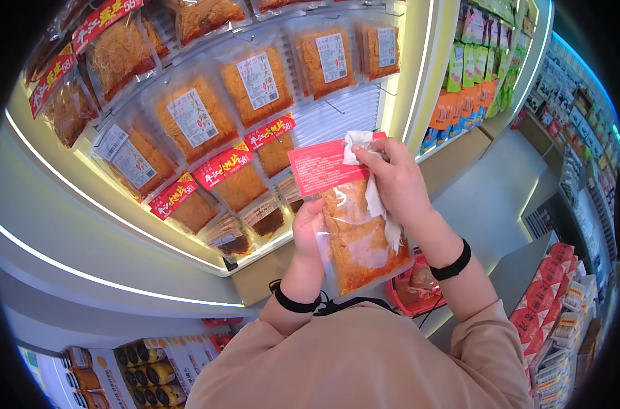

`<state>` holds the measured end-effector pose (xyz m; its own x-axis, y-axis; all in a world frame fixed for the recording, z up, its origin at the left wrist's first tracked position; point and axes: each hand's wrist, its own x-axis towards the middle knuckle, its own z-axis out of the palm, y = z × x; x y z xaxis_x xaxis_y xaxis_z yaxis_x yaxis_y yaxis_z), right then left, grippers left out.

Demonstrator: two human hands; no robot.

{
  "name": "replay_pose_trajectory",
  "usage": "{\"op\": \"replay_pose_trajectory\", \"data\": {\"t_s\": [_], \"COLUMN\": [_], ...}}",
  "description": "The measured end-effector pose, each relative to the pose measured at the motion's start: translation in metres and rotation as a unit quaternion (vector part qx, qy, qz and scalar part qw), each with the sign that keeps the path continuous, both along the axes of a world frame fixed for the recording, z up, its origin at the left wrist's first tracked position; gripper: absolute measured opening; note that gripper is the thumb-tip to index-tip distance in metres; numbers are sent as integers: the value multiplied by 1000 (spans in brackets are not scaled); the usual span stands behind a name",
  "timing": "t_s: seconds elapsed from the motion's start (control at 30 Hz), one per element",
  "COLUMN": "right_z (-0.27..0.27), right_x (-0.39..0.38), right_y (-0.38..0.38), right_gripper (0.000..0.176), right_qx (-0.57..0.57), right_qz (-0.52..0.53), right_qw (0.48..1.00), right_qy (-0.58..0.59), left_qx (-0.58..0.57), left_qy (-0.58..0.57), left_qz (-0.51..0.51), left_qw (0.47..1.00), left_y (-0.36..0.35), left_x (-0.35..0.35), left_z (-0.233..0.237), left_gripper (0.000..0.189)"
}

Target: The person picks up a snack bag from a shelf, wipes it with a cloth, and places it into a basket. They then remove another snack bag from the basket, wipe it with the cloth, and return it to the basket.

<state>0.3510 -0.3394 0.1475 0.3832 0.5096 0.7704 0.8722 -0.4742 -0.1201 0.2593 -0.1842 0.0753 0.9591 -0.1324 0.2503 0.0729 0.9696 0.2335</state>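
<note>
In head view, holds 1 clear food packet (354, 253) before a display rack (361, 116). Grips left edge in left hand (308, 228), wrapped partly out of sight behind, seemingly for steady support. Pinches a white tissue (374, 199) in tightly curled right hand (395, 178), against the red header card (316, 167), seemingly to keep contact.

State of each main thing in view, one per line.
Held bag: tilted, red card at top
White tissue: crumpled, against the held bag's front
Left hand: gripping the held bag's side
Right hand: pinching white tissue
Wall bags: hanging in rows
Light strip: lit
</note>
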Motion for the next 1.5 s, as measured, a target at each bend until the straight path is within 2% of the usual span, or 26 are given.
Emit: {"op": "replay_pose_trajectory", "data": {"t_s": [0.07, 0.13, 0.17, 0.27, 0.37, 0.4, 0.43, 0.5, 0.57, 0.67, 0.77, 0.8, 0.83, 0.87, 0.93, 0.97, 1.03, 1.07, 1.1, 1.17, 1.23, 1.3, 1.33, 1.5], "right_z": [-14, -25, -26, 11, 13, -5, -27, -54, -72, -78, -29, -20, -14, -21, -39, -47, -56, -57, -56, -30, 2, 3, -2, -43], "right_x": [25, 42, 49, 10, -20, -27, -37, -75, -107, -119, -91, -82, -78, -80, -97, -107, -119, -121, -123, -96, -63, -37, -35, -67], "right_y": [-15, -31, -32, -14, 9, 15, 21, 22, 13, -9, 1, 13, 27, 34, 38, 35, 20, 12, 5, 13, 34, 49, 50, 46], "right_gripper": [29, 28, 27, 27, 31, 33, 35, 37, 38, 39, 43, 44, 44, 46, 47, 48, 46, 44, 43, 43, 45, 46, 46, 45], "right_qx": [-11, 98, 153, 293, 192, 109, 24, 16, 0, -63, 107, 98, 90, 19, -5, -19, -73, -95, -114, 44, 138, 45, 21, -39], "right_qz": [-83, -104, -113, -55, 35, 48, 61, 74, 111, 218, 107, 103, 104, 126, 142, 149, 209, 236, 259, 155, 97, 61, 26, -67], "right_qw": [996, 984, 972, 947, 974, 986, 992, 991, 976, 960, 976, 980, 983, 985, 985, 985, 965, 956, 946, 980, 980, 997, 999, 992], "right_qy": [22, 103, 139, 119, 116, 113, 109, 111, 187, 162, 155, 138, 119, 121, 99, 88, 143, 149, 156, 119, 104, 33, 26, 97], "left_qx": [7, 40, 34, 31, 17, -9, 3, 22, -15, -29, 8, -13, 32, -32, -89, -74, -50, -43, -29, -2, -87, -66, 16, -23], "left_qy": [-3, 29, 15, -1, -13, -29, -5, 39, 21, 26, 12, 6, 82, -58, -94, -71, -22, 27, 10, -24, -67, -52, 41, -15], "left_qz": [49, 109, 97, 88, 67, 60, 105, 201, 185, 178, 157, 138, 216, 140, 90, 120, 178, 185, 175, 148, 34, 59, 153, 119], "left_qw": [999, 993, 995, 996, 998, 998, 994, 979, 982, 983, 987, 990, 972, 988, 987, 987, 983, 982, 984, 989, 993, 995, 987, 993], "left_y": [7, 18, 20, 22, 14, 13, 11, 11, 25, 31, 31, 22, 10, 16, 22, 25, 29, 38, 42, 44, 46, 27, 25, 52], "left_x": [-6, -12, -9, -2, 6, 8, 11, 15, 9, 2, 6, 4, 6, 15, 8, 3, -7, -12, -14, -15, -16, -24, -25, -28], "left_z": [3, -3, -4, -5, -8, -7, -2, 10, 9, 16, 1, 3, 6, -22, -21, -14, 9, 8, 8, 6, -21, -13, -11, -5], "left_gripper": [52, 52, 52, 51, 51, 51, 51, 50, 51, 53, 54, 53, 49, 47, 49, 50, 53, 56, 55, 55, 53, 53, 54, 56]}}
